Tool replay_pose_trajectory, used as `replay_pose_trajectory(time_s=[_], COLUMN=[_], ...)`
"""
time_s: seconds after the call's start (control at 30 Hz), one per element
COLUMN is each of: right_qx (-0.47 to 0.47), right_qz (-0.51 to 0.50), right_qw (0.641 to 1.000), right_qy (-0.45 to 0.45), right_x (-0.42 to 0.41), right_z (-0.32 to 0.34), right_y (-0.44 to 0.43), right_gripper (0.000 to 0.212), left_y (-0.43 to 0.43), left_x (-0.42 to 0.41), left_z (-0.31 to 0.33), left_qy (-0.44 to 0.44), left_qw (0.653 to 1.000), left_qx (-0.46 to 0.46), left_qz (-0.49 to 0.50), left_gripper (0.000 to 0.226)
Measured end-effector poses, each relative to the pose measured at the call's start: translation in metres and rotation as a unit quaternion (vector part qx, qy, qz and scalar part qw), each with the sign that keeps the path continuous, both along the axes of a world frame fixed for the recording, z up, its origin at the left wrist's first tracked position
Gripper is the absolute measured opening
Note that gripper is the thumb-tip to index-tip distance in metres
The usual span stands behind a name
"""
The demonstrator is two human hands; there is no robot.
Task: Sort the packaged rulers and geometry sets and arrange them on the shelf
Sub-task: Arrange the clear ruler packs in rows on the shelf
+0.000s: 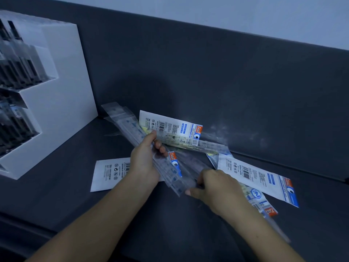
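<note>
I have the left hand [144,163] wrapped round a bundle of long rulers in clear plastic sleeves [130,125], its fingers [161,148] curled about the middle, holding it slantwise over the centre of the dark grey surface [170,233]. My right hand [217,188] pinches the bundle's near end, thumb pressed to its corner and fingers curled above. Flat white printed geometry-set packets lie scattered beneath. One [170,124] sits towards the back edge, one [108,173] lies partly under my left wrist, and one [253,175] lies just right of my right hand. A single sleeved ruler [211,145] lies crosswise between the back and right packets. At the surface's left end stands a white stepped display shelf [62,87]; its tiers hold dark packaged items I cannot identify.
</note>
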State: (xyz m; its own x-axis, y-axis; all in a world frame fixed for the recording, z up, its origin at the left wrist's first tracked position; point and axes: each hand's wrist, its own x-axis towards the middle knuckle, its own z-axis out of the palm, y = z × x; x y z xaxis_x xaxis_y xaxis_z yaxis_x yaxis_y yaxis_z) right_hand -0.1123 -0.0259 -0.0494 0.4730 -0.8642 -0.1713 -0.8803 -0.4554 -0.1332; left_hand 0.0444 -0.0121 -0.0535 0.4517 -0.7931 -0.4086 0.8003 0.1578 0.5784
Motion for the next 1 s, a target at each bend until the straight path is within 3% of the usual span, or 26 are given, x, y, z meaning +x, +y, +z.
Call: replay_pose_trajectory(time_s=[0.13,0.2,0.3,0.43,0.6,0.7,0.83,0.9,1.0], right_qx=[0.124,0.142,0.065,-0.056,-0.028,-0.023,-0.098,-0.137,-0.119], right_qz=[-0.029,-0.037,-0.048,-0.012,0.105,0.167,0.227,0.246,0.287], right_qw=[0.99,0.986,0.993,0.985,0.973,0.964,0.961,0.956,0.945], right_qy=[-0.068,-0.075,-0.084,-0.161,-0.204,-0.205,-0.125,-0.08,-0.104], right_x=[-0.004,-0.013,-0.032,-0.05,-0.041,-0.028,-0.005,0.006,0.025], right_z=[0.001,0.008,0.04,0.095,0.125,0.137,0.147,0.15,0.144], right_y=[-0.011,-0.013,-0.014,-0.017,-0.024,-0.024,-0.027,-0.028,-0.029], right_gripper=[0.03,0.028,0.019,0.017,0.023,0.031,0.036,0.038,0.042], left_y=[0.002,0.003,0.005,0.007,0.016,0.019,0.02,0.02,0.022], left_x=[0.0,0.002,0.005,0.001,-0.013,-0.013,-0.008,-0.008,-0.011], left_z=[0.002,0.005,0.009,0.013,0.021,0.022,0.02,0.02,0.019], left_qy=[-0.009,-0.042,-0.117,-0.223,-0.354,-0.364,-0.355,-0.357,-0.358], left_qw=[1.0,0.998,0.987,0.963,0.916,0.903,0.89,0.881,0.879], left_qx=[-0.001,0.001,0.014,0.028,0.015,-0.017,-0.061,-0.093,-0.134], left_qz=[-0.012,-0.037,-0.109,-0.146,-0.188,-0.228,-0.281,-0.297,-0.286], left_gripper=[0.014,0.016,0.018,0.019,0.055,0.071,0.09,0.08,0.032])
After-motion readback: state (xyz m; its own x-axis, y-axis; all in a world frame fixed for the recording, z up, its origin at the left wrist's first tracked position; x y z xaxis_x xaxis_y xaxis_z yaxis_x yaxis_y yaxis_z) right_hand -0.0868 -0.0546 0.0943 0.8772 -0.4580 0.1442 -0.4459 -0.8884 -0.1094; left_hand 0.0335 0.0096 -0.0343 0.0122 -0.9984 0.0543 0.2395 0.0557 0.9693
